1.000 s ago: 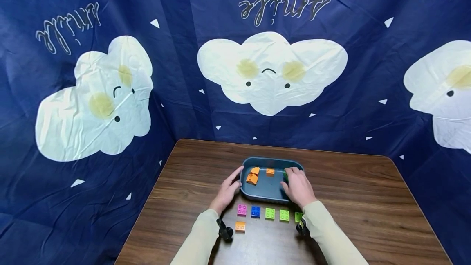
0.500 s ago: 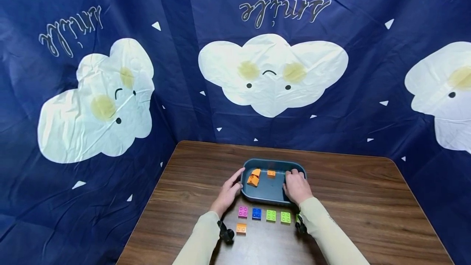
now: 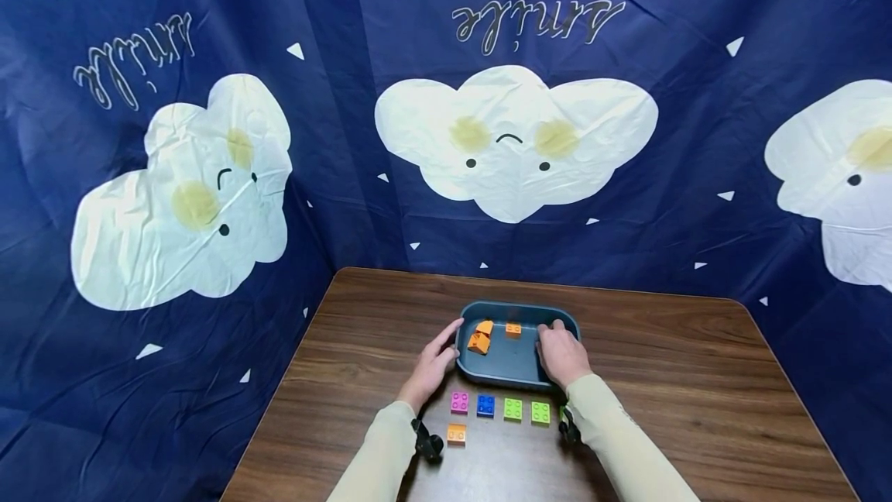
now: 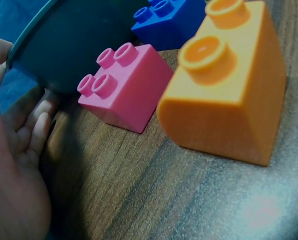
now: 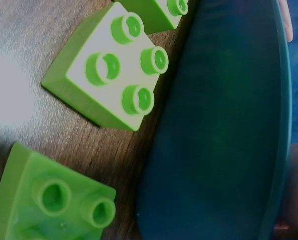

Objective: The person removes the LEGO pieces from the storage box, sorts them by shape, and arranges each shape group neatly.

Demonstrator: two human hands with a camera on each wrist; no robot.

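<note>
The fingers of the right hand reach down inside the right end of the dark blue-green tray, bent over its floor; whether they pinch anything there cannot be told, as the back of the hand covers the spot. The fingers of the left hand are spread and fairly straight, touching the tray's left rim and gripping no brick.

The step in hand seems to be handling a piece at that right end. To do it well, the right fingers should meet a brick on two opposite sides and lift straight up over the wall, while the left hand steadies the tray.

Further left in the tray lie two orange sloped pieces, close together, and an orange brick stands near the far wall.

On the tabletop in front, a pink brick, a blue brick and two lime bricks form a row, studs up. Another green brick sits close under the right wrist, so that sleeve should keep high; a rounded orange brick calls for the same care beside the left wrist.
</note>
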